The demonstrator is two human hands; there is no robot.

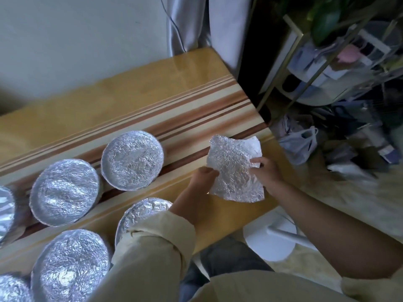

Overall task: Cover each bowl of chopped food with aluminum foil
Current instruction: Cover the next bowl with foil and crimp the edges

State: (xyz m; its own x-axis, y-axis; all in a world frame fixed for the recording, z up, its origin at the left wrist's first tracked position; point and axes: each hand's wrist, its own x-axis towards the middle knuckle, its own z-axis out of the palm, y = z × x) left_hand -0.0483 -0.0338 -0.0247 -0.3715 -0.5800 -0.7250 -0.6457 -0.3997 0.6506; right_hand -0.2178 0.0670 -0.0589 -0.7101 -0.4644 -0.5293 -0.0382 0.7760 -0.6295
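Sleeve [150, 253] of your left arm is crossing over nearest of foil-covered bowls [132, 160]. Table [130, 101] is carrying these in two rows at left. Foil sheet [233, 168] is sitting at right end; bowl beneath not visible. Left hand [201, 177] and right hand [265, 171] are pinching opposite edges, fingers curled. Advising: be centring sheet, then crimping evenly round rim.

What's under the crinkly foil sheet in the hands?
Only the foil sheet shows, with the left hand and right hand holding its sides. Whatever lies beneath it is covered, so I cannot tell.
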